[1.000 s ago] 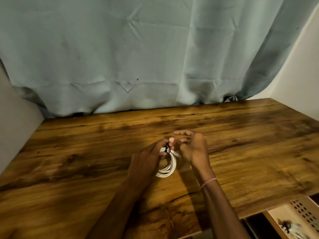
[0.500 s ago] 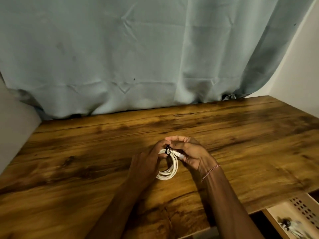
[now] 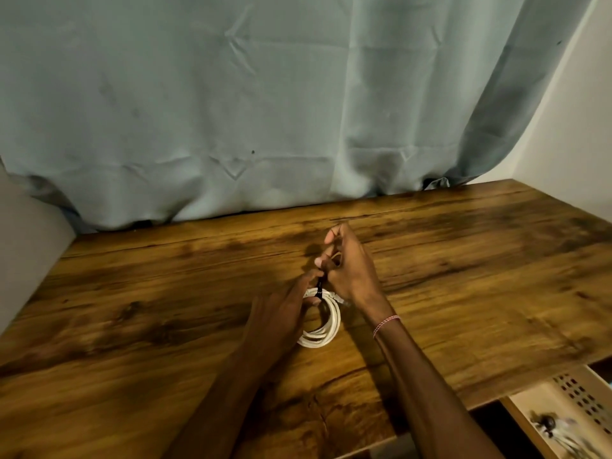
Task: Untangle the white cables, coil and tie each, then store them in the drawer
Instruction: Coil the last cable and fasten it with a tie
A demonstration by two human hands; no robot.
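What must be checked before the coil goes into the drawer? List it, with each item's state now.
1. Loops of the coil gathered evenly: ok.
2. Black tie wrapped round the coil's top: ok.
3. Knot of the tie fastened: cannot tell; the right hand pinches its end.
4. Grip of the left hand on the coil: ok.
5. Open state of the drawer, lower right: ok.
6. Room in the drawer: cannot tell; its contents are blurred.
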